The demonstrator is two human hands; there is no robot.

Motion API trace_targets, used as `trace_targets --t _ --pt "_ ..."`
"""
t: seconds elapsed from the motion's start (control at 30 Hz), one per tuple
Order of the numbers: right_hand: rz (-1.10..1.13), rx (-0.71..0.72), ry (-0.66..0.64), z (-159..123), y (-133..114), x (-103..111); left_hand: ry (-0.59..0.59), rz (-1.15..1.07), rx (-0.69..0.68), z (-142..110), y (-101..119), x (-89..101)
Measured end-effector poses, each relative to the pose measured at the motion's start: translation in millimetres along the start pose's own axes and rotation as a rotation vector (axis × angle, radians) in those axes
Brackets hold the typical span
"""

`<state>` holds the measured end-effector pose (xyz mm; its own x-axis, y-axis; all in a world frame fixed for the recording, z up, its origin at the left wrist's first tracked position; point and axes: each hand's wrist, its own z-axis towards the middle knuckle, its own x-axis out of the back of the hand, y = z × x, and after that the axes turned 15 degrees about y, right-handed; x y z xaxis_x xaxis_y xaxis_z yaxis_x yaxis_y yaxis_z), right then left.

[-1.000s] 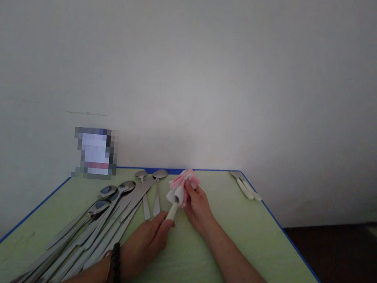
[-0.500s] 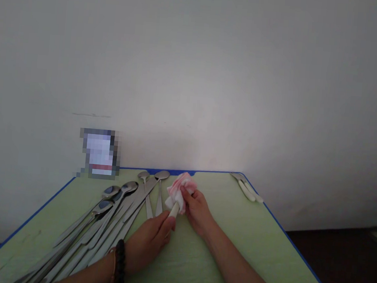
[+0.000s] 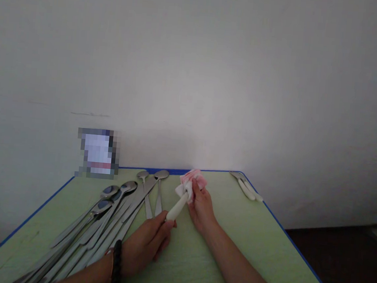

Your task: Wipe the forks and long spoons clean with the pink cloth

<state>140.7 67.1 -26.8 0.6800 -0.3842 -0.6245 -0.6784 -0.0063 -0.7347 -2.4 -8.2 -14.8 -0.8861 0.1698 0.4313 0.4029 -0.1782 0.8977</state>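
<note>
My left hand [image 3: 150,237] is closed round the rear end of a white-handled utensil [image 3: 176,207], which points up and away to the right. A pink and white cloth [image 3: 191,181] wraps the far end, so the utensil's head is hidden. My right hand [image 3: 203,204] pinches this cloth, thumb on top, around the utensil. Left of my hands lie several long metal spoons and knives [image 3: 112,223]. Two spoons [image 3: 161,174] rest near the far edge, close to the cloth.
A light green table [image 3: 238,251] with a blue edge stands against a pale wall [image 3: 194,71]. At the far right corner lie white-handled pieces of cutlery [image 3: 246,189]. A blurred-out upright object with a bright face [image 3: 98,151] stands at the far left corner.
The cloth and my right hand have shifted up and right, away from my left hand. More of the white handle shows between the hands.
</note>
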Motion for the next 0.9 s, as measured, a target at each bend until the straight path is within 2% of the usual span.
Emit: trace_targets --t 0.17,0.53,0.9 --pt "-0.09 -0.055 -0.101 -3 -2 1 0.05 -0.065 0.137 5 -10 -2.3" --pt "-0.255 -0.084 -0.314 -14 -6 2 0.045 -0.123 0.148 8 -12 -3.6" --pt "-0.291 -0.092 -0.354 -12 -4 5 0.04 -0.102 0.169 7 -8 -3.3"
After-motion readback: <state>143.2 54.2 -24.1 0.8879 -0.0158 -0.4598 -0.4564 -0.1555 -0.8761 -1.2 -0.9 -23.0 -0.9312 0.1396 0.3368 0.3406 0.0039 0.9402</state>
